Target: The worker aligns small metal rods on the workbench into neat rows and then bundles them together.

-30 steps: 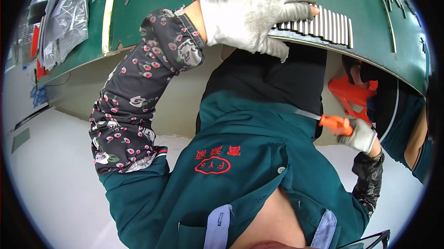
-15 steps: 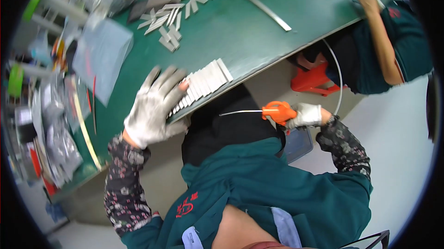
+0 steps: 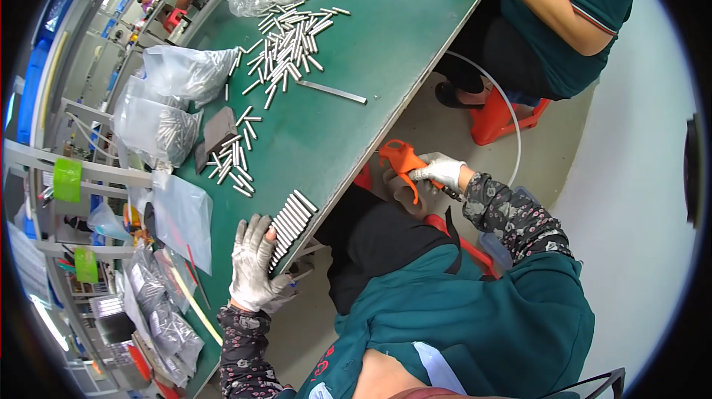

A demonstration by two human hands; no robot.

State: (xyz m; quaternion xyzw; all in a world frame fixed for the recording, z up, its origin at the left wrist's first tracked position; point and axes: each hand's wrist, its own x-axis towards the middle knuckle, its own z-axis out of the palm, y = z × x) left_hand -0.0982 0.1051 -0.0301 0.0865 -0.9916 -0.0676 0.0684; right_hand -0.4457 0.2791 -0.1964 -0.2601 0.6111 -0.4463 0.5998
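- Metal pins [image 3: 294, 219] are rowed at the table's [image 3: 337, 136] edge, long axes crosswise to it.
- Left hand [image 3: 254, 269] is spread against them.
- Off the table, air gun [image 3: 400, 157], head tableward, is clasped by right hand [image 3: 443, 170].

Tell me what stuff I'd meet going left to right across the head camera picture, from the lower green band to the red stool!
Lower green band → clear plastic sheet → gloved left hand → row of metal rods → orange air gun in the gloved right hand → red stool.
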